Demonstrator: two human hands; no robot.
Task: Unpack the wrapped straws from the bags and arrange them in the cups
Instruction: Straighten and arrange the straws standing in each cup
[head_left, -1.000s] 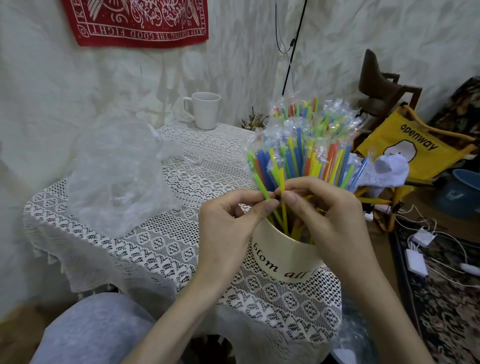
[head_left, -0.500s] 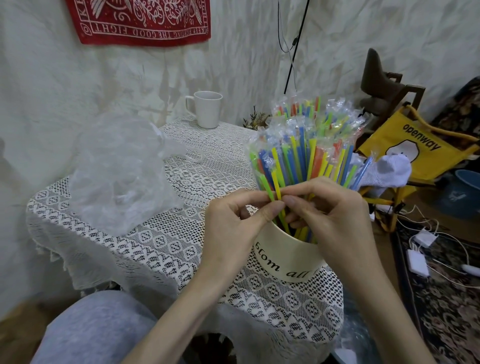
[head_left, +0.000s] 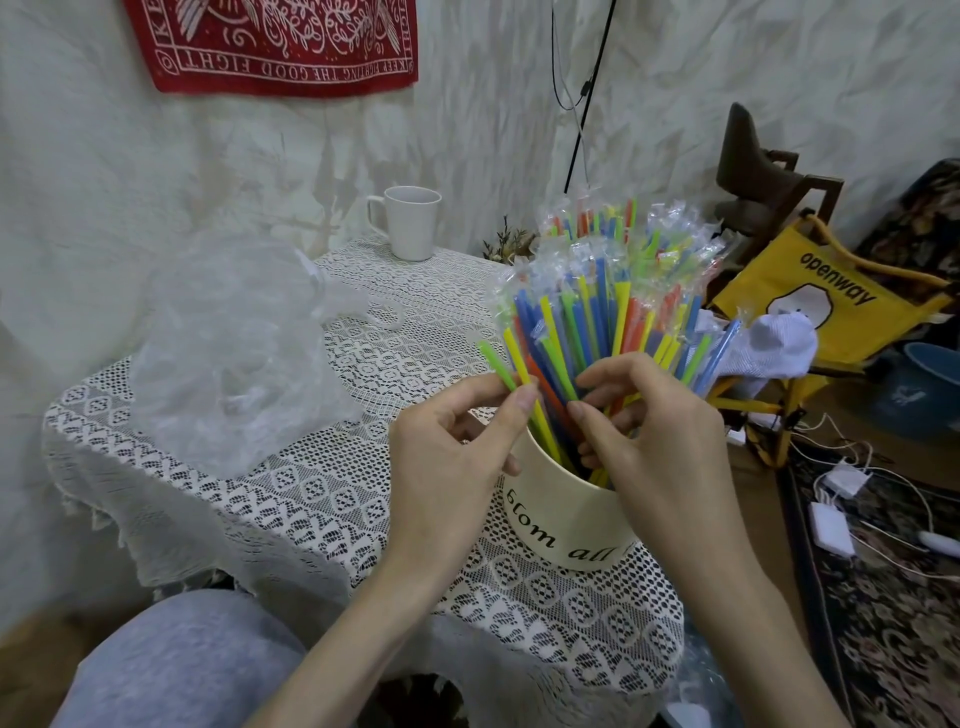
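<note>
Now | left hand (head_left: 447, 452) pinches green straw (head_left: 497, 365) leaning up-left off cream cup (head_left: 561, 512) | right hand (head_left: 660, 431) fingers curled among bundle, grip unclear | left nearer.

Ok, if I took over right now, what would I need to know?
Left hand: pinching a green straw at the cream cup's rim.
Right hand: fingers curled among the wrapped straws, gripping none that I can tell.
Done: the cream cup is packed full; a clear bag lies empty-looking on the table.
Left: settle the green straw; the white mug at the back shows no straws.
</note>
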